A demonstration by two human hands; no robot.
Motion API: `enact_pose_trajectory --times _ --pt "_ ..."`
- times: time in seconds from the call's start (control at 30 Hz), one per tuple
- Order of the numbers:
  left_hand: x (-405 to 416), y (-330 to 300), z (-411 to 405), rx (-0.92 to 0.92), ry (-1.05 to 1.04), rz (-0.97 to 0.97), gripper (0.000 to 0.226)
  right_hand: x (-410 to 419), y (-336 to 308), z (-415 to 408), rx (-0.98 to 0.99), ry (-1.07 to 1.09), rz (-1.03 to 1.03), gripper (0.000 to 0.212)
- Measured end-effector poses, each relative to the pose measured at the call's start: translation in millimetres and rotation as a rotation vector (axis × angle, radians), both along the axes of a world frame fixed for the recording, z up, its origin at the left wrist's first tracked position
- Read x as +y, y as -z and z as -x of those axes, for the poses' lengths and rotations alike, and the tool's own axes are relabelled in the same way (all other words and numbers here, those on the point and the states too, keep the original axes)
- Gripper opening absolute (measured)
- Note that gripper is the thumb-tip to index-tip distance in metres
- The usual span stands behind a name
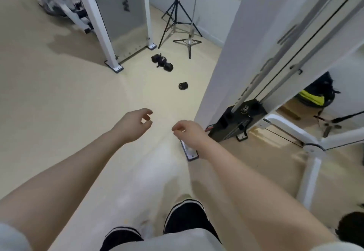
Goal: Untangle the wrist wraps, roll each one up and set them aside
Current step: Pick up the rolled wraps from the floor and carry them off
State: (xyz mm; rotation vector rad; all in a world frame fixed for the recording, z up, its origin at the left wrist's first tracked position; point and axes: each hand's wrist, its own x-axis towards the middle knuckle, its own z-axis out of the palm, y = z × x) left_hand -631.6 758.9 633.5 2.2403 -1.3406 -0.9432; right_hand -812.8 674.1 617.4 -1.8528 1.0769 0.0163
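A single rolled black wrist wrap (183, 85) lies on the beige floor ahead of me. Farther off, near the foot of a white frame, sits a cluster of black wrist wraps (162, 62), some rolled and one loosely bunched. My left hand (136, 123) and my right hand (187, 130) are both stretched out in front of me above the floor, well short of the wraps. Each hand holds nothing, with fingers loosely curled and apart.
A white cable machine column (232, 53) with a black weight stack (238, 122) stands to the right. A white frame post (102, 26) stands at left. Two tripods (177, 14) stand at the back. My black shoes (185, 219) show at the bottom.
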Motion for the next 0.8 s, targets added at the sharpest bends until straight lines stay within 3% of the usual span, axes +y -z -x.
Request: enact_pose_trajectory --times 0.23,0.5,0.7,0.8 --pt "-126.0 8.9 -123.4 0.016 -0.014 0.067 0.039 -135.7 21.2 -122.8 0.03 0.033 0.001 0.022" --pt "-305.4 -27.6 -266.4 0.057 -0.168 0.147 0.038 -331.2 11.8 -272.1 0.093 0.112 -0.042 0.017" --pt "-429.7 1.0 -360.7 0.119 -0.191 0.115 0.036 -447.0 26.1 -353.1 0.13 0.107 -0.016 0.021" --pt "-510.3 28.0 -404.1 0.123 -0.101 0.068 0.036 -517.7 47.8 -387.0 0.154 0.161 -0.008 0.024"
